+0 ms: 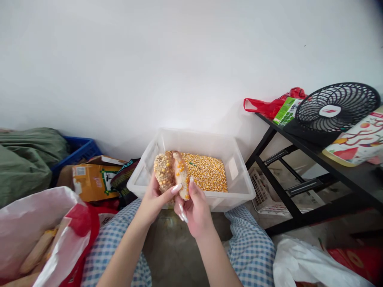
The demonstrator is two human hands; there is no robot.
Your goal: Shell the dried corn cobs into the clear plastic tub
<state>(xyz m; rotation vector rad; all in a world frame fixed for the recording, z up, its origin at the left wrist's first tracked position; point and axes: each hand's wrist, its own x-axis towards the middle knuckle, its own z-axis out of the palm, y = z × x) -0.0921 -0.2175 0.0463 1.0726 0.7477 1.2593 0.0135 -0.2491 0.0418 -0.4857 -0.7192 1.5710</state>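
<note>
Soft light's brightening wall [179, 59]; faint shadow's falling nr R end of tub [203, 139]. Floor [176, 255] b/w legs [251, 239] is sitting dim. Wide lens is stretching fan [330, 111]; top-R corner's darkening.

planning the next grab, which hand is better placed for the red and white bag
Probably the left hand: the open bag is on that side, farther from the right hand. Each holds a corn cob.
</note>
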